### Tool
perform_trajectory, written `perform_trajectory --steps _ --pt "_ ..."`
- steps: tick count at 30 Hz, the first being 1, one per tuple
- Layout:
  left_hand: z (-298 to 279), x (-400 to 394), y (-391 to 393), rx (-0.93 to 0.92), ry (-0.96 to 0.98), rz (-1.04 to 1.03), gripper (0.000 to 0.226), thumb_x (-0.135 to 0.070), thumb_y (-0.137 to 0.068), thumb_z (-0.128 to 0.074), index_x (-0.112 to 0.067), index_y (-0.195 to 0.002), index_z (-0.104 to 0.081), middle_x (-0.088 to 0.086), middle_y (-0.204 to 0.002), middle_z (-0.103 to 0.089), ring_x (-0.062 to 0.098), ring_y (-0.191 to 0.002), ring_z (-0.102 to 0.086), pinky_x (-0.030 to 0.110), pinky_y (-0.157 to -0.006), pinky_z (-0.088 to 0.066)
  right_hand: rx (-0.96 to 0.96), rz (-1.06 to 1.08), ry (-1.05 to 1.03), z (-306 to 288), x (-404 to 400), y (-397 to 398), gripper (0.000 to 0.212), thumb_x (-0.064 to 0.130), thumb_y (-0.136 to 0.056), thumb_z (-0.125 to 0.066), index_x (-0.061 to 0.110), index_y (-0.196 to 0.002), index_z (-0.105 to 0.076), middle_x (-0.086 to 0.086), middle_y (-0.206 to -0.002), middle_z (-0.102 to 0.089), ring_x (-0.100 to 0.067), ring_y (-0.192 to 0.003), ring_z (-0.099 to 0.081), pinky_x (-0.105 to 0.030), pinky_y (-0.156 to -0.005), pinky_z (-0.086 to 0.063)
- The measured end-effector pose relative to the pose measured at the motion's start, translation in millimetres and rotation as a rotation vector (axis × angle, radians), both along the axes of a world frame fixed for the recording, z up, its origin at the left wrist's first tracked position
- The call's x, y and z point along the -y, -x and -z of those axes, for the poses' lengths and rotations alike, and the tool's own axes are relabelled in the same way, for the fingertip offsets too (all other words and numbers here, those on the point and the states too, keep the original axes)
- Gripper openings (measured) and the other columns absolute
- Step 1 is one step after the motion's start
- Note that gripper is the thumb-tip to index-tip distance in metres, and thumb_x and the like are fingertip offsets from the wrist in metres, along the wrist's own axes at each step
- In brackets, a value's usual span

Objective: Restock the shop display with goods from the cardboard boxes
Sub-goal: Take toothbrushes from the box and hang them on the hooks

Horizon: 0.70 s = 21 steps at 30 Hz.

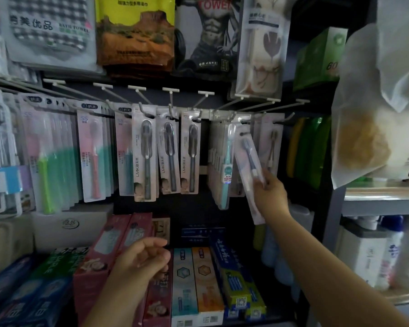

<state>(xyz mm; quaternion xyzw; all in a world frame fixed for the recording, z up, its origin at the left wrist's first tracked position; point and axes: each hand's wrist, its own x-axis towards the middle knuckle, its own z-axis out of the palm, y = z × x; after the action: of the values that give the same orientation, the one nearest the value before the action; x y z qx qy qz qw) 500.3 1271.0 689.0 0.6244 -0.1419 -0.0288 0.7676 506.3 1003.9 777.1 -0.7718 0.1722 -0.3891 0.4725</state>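
My right hand (270, 194) grips the lower part of a clear toothbrush pack (247, 156) with a dark-bristled brush inside. The pack is tilted, and its top reaches a peg hook (244, 120) on the display rail. My left hand (143, 258) hovers low in front of the toothpaste boxes (196, 279), fingers loosely curled and apart, holding nothing. Three LMK toothbrush packs (168, 154) hang to the left of the held pack. No cardboard box is in view.
Rows of pink and green toothbrush packs (90, 156) hang at the left. Bath towel packs (137, 31) hang above the rail. A frosted bag (373, 109) hangs at the right, over a shelf with white bottles (378, 251). Several peg hooks (170, 90) stick out towards me.
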Motion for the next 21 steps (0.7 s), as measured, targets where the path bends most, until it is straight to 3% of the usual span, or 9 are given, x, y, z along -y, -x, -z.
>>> perform_trajectory --steps 6,12,16,21 --pt "-1.9 -10.1 -1.6 -0.041 0.018 -0.011 0.017 0.010 -0.083 -0.062 -0.005 -0.090 -0.067 0.000 -0.059 -0.065 0.019 -0.057 -0.061 0.032 -0.061 -0.047 0.034 0.033 0.077 -37.5 5.0 -17.7 0.039 0.018 -0.101 -0.041 0.018 -0.140 -0.047 -0.008 -0.129 -0.056 -0.024 -0.112 -0.054 -0.025 -0.086 -0.039" --pt "-4.7 -18.1 -0.4 -0.025 0.007 -0.036 0.016 0.008 -0.083 -0.062 -0.005 -0.090 -0.068 0.002 -0.062 -0.065 0.020 -0.059 -0.061 0.033 -0.061 -0.047 0.089 0.022 -0.021 -17.2 -2.1 -28.3 0.034 0.020 -0.102 -0.041 0.018 -0.134 -0.051 -0.007 -0.110 -0.061 -0.019 -0.091 -0.055 -0.028 -0.079 -0.043" --pt "-5.2 -21.6 -1.2 -0.044 0.009 -0.054 0.016 0.008 -0.083 -0.061 -0.005 -0.087 -0.067 0.005 -0.061 -0.067 0.022 -0.061 -0.059 0.035 -0.064 -0.047 0.140 0.082 -0.114 -18.3 -3.1 -36.7 0.035 0.020 -0.101 -0.042 0.014 -0.135 -0.049 -0.008 -0.121 -0.060 -0.025 -0.107 -0.057 -0.030 -0.090 -0.045" --pt "-2.8 -25.0 2.0 -0.046 0.018 -0.064 0.013 0.006 -0.083 -0.061 -0.004 -0.088 -0.067 0.007 -0.063 -0.067 0.021 -0.061 -0.060 0.036 -0.065 -0.048 0.097 0.063 -0.175 -9.8 -6.9 -45.4 0.035 0.026 -0.099 -0.046 0.015 -0.132 -0.052 -0.003 -0.115 -0.060 -0.027 -0.106 -0.059 -0.039 -0.094 -0.050"
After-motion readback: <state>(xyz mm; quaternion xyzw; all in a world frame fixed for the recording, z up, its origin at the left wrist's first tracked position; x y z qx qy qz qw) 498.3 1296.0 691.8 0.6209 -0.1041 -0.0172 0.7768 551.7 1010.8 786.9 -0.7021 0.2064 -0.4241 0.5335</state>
